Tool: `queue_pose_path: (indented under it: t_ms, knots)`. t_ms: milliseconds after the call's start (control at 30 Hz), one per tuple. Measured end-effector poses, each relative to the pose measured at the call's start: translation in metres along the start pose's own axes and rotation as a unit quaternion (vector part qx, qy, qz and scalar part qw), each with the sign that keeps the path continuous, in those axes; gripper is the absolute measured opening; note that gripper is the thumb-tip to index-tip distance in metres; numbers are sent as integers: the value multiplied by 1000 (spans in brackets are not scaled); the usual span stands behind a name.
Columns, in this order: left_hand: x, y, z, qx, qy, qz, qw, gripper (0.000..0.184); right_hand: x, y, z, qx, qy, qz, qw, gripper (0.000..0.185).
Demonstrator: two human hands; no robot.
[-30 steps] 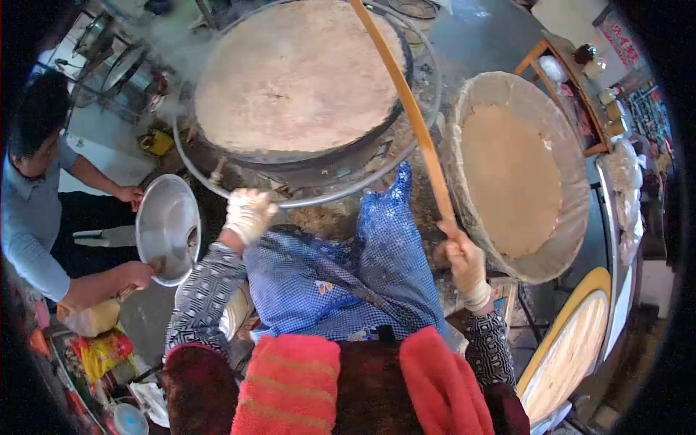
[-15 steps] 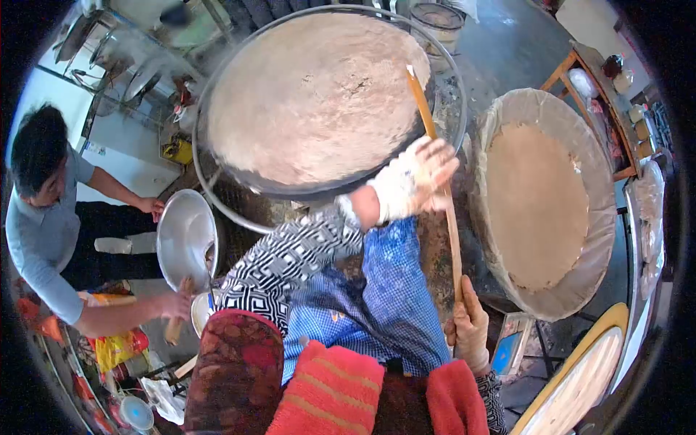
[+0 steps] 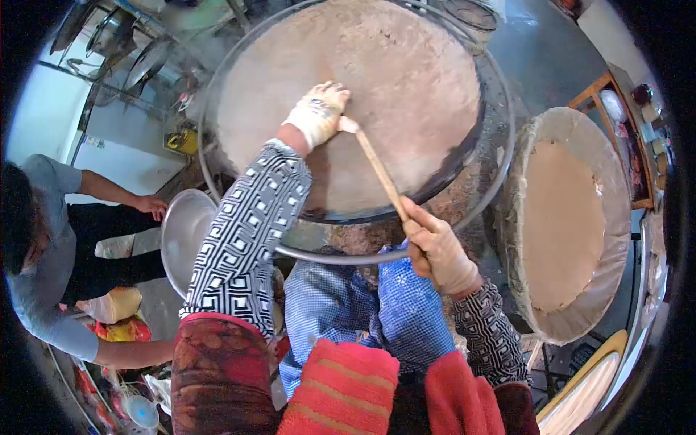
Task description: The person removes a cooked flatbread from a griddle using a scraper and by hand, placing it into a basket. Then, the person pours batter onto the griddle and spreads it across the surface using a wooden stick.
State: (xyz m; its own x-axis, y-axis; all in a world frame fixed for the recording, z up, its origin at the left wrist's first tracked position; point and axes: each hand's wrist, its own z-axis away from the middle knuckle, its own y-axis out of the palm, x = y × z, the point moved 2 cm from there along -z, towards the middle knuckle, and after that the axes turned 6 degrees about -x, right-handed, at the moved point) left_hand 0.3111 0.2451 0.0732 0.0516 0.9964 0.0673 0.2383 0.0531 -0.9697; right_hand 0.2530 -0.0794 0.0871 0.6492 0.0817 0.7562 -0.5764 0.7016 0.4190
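A long wooden stick (image 3: 378, 168) slants over a wide round pan (image 3: 464, 156) filled with a pale brown, steaming mass (image 3: 406, 87). Near the stick's far end, the gloved fingers of my left hand (image 3: 317, 116) are closed around it, low over the mass. The tip beyond them is mostly hidden and blurred. My right hand (image 3: 441, 250), in a thin glove, grips the stick's lower part just inside the pan's front rail. A metal ring rail (image 3: 330, 257) runs around the pan.
Right of the pan stands an oval basin (image 3: 616, 268) lined with clear plastic, holding a smooth brown mass. At left, a co-worker (image 3: 51, 254) keeps one hand on a metal bowl (image 3: 185, 232). A wooden shelf (image 3: 591, 94) is at upper right.
My left hand has moved left and forward over the pan and closed on the stick. My right hand has moved up and forward, tilting the stick leftward. The co-worker has shifted lower in view.
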Motion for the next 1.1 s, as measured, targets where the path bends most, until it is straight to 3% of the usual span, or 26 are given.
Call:
queue_pose_path:
  t_ms: [67, 100, 133, 167, 200, 267, 300, 367, 400, 433, 467, 500, 533, 567, 600, 633, 667, 700, 733, 767, 800, 833, 933, 1100]
  knots:
    - [32, -10, 46, -6, -24, -2, 1000, 67, -8, 30, -14, 18, 13, 57, 998, 50]
    - [43, -23, 72, -7, -28, 3, 1000, 67, -21, 43, -23, 36, -36, 73, 996, 44]
    - [50, -35, 105, -27, -27, -4, 999, 66, -29, 56, -22, 31, 34, 31, 998, 39]
    - [64, -33, 143, -11, -40, -27, 999, 67, -49, 67, -34, 78, 65, 31, 994, 47]
    - [58, -52, 170, -25, -42, -15, 999, 69, -73, 72, -47, 116, -169, 245, 947, 48]
    - [48, -59, 220, 30, -115, -9, 993, 74, -90, 84, -37, 82, -444, 347, 822, 48]
    - [38, -52, 247, -25, -128, -30, 991, 77, -120, 81, -31, 94, -291, 436, 846, 48]
    - [-5, -67, 247, -11, -157, -30, 987, 82, -112, 65, 19, 57, -181, 407, 893, 49]
    - [-30, -77, 224, -17, -147, -11, 989, 85, -111, 54, 48, 0, -171, 418, 892, 49]
    - [-54, -79, 195, -59, -87, -3, 994, 94, -115, 36, 73, -54, -156, 433, 886, 49]
    - [-88, -97, 147, -52, -50, 88, 994, 103, -145, 11, 88, -131, -187, 388, 893, 48]
    - [-115, -99, 105, -63, 14, 113, 991, 102, -168, -9, 101, -207, -220, 339, 891, 48]
    - [-134, -83, 72, -81, 66, 149, 983, 101, -169, -19, 111, -212, -221, 350, 885, 48]
    - [-158, -81, 36, -81, 118, 198, 970, 100, -169, -27, 121, -264, -226, 253, 903, 49]
    - [-176, -65, 7, -101, 183, 230, 950, 96, -154, -22, 130, -291, -170, 173, 925, 49]
    - [-195, -52, -19, -30, 225, 187, 956, 94, -140, -16, 140, -323, -119, 85, 935, 50]
    - [-206, -23, -34, -93, 258, 41, 961, 88, -99, -2, 142, -330, 2, 18, 944, 50]
    - [-197, 11, -47, -21, 178, 188, 966, 78, -83, -4, 135, -322, -13, -6, 947, 51]
    - [-190, -10, -51, -69, 212, 121, 967, 72, -79, -17, 125, -223, -28, -56, 973, 55]
    - [-178, -24, -55, 33, 121, 185, 975, 73, -70, -15, 116, -155, -28, -140, 978, 62]
    - [-164, -13, -57, 20, 138, 164, 977, 76, -66, -12, 106, -174, 0, -168, 970, 62]
    - [-146, -7, -60, -11, 160, 134, 978, 78, -66, -15, 96, -96, -14, -219, 971, 58]
    - [-97, -8, -40, 10, 99, 85, 991, 82, -57, -5, 70, -55, 4, -227, 972, 55]
    - [0, -16, 59, -27, -10, 47, 998, 79, -52, 45, 26, -4, 61, -71, 996, 52]
